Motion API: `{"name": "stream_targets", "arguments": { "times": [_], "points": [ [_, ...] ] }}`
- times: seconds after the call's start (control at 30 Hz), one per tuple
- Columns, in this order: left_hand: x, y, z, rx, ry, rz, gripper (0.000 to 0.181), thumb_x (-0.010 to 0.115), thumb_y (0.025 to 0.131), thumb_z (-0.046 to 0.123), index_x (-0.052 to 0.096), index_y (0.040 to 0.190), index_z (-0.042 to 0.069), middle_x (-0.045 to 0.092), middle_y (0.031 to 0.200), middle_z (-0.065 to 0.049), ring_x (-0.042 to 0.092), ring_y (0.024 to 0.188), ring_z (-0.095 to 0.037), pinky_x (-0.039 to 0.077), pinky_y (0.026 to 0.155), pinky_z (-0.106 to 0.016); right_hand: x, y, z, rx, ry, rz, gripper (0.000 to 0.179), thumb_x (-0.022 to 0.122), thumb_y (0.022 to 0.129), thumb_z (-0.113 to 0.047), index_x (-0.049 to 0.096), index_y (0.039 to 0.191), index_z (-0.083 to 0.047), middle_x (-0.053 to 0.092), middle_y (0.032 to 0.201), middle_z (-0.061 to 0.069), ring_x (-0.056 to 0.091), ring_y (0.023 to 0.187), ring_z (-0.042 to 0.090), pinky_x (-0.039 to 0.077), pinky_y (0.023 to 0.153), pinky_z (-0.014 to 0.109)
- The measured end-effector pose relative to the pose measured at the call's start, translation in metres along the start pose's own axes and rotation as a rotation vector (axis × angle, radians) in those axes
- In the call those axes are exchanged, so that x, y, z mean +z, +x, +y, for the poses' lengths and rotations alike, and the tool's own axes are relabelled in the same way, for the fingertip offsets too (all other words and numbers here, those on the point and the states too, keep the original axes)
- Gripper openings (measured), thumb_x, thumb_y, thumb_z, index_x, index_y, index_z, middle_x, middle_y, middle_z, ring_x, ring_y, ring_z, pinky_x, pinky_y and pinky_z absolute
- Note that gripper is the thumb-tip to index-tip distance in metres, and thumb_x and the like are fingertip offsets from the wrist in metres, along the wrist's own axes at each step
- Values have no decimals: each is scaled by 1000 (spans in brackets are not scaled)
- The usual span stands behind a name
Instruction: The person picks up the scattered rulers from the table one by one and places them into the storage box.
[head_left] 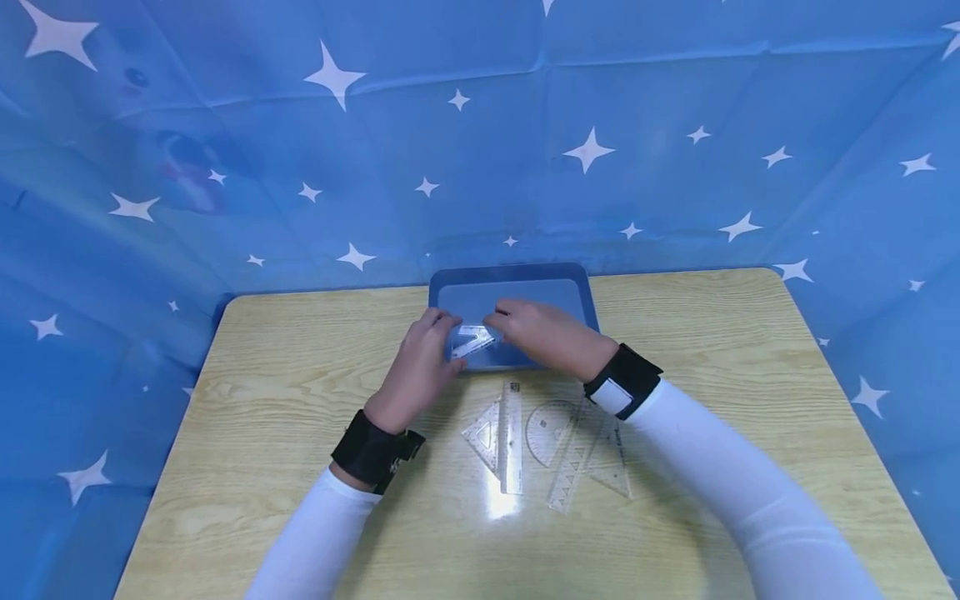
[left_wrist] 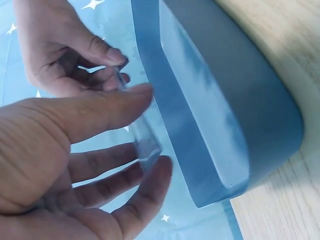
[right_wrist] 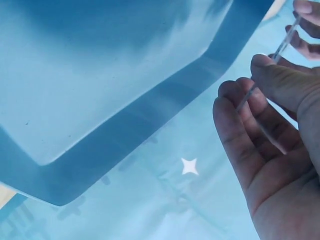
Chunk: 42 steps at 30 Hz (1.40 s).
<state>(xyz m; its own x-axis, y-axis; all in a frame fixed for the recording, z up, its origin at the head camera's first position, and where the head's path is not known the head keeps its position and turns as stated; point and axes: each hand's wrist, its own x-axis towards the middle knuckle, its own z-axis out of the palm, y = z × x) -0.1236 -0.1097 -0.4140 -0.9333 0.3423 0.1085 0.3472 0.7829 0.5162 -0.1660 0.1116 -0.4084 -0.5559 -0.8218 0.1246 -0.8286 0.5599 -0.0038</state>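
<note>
A clear plastic set square (head_left: 472, 343) is held up between my two hands, over the near part of the blue tray (head_left: 517, 272) in the head view. My left hand (head_left: 417, 367) pinches one end between thumb and fingers; the left wrist view shows the clear plate (left_wrist: 146, 145) between them. On the opposite end, my right hand (head_left: 551, 335) grips with thumb and curled fingers. Seen from the right wrist, the plate (right_wrist: 284, 45) appears edge-on as a thin strip, and the tray's inside (right_wrist: 110, 65) looks bare.
Nearer me on the wooden table (head_left: 300, 400) lie several clear drawing tools: a small set square (head_left: 480, 435), a straight ruler (head_left: 512, 442), a protractor (head_left: 549, 429), a ruler with cut-out shapes (head_left: 570, 467) and a larger set square (head_left: 611, 467). A blue star-patterned cloth (head_left: 480, 150) hangs behind.
</note>
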Motion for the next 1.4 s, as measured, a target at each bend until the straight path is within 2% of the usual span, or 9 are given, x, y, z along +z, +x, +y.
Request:
{"name": "stream_targets", "arguments": {
  "times": [0.17, 0.33, 0.57, 0.73, 0.83, 0.93, 1.17, 1.4],
  "points": [
    [-1, 10, -3, 10, 27, -9, 55, 87, 82, 6, 64, 130, -7, 60, 124, -20, 62, 110, -36, 54, 94, -46, -1, 7, 7, -8, -29, -31, 34, 77, 93, -13, 68, 126, -6, 66, 106, 10, 69, 90, 17, 59, 78, 25],
    [-2, 22, -2, -1, 55, -45, 58, 88, 82, 9, 63, 132, -7, 60, 127, -21, 62, 112, -36, 52, 97, -47, -3, 12, 15, 19, 1, -72, 34, 76, 94, -10, 68, 127, -5, 67, 110, 11, 70, 97, 20, 59, 83, 28],
    [-6, 41, -1, -77, 105, -195, 59, 81, 88, 10, 57, 140, -5, 55, 138, -23, 56, 125, -39, 45, 108, -52, 0, 19, 28, 65, 65, -134, 34, 76, 94, -10, 69, 127, -5, 67, 115, 13, 69, 104, 23, 59, 88, 32],
    [-7, 54, -5, -103, 116, -302, 58, 76, 90, 5, 54, 143, -6, 53, 140, -24, 54, 128, -38, 46, 107, -50, 5, 27, 37, 92, 136, -188, 35, 76, 94, -8, 69, 128, -5, 69, 121, 14, 69, 111, 25, 58, 92, 34],
    [-8, 61, -6, -120, 127, -342, 58, 77, 90, 5, 54, 143, -6, 53, 139, -24, 54, 129, -38, 48, 107, -48, 9, 34, 42, 110, 173, -218, 36, 76, 94, -7, 69, 129, -5, 69, 124, 15, 69, 113, 27, 58, 93, 35],
    [-7, 68, -9, -130, 129, -351, 59, 78, 90, 6, 55, 142, -7, 54, 138, -24, 56, 127, -37, 50, 105, -46, 12, 39, 47, 127, 195, -246, 37, 75, 94, -7, 68, 130, -6, 69, 125, 15, 69, 113, 28, 58, 93, 36],
    [-2, 78, -15, -142, 135, -325, 58, 81, 88, 10, 58, 139, -6, 56, 132, -21, 58, 120, -33, 53, 101, -43, 14, 46, 53, 173, 216, -303, 38, 73, 96, -9, 66, 134, -8, 67, 130, 15, 67, 116, 28, 58, 93, 37],
    [4, 86, -22, -103, 189, -301, 43, 82, 87, 14, 67, 122, -6, 59, 114, -18, 54, 101, -29, 49, 89, -42, 20, 52, 58, 207, 221, -315, 36, 71, 98, -9, 66, 133, -8, 65, 133, 16, 65, 120, 29, 57, 96, 39]
  ]
}}
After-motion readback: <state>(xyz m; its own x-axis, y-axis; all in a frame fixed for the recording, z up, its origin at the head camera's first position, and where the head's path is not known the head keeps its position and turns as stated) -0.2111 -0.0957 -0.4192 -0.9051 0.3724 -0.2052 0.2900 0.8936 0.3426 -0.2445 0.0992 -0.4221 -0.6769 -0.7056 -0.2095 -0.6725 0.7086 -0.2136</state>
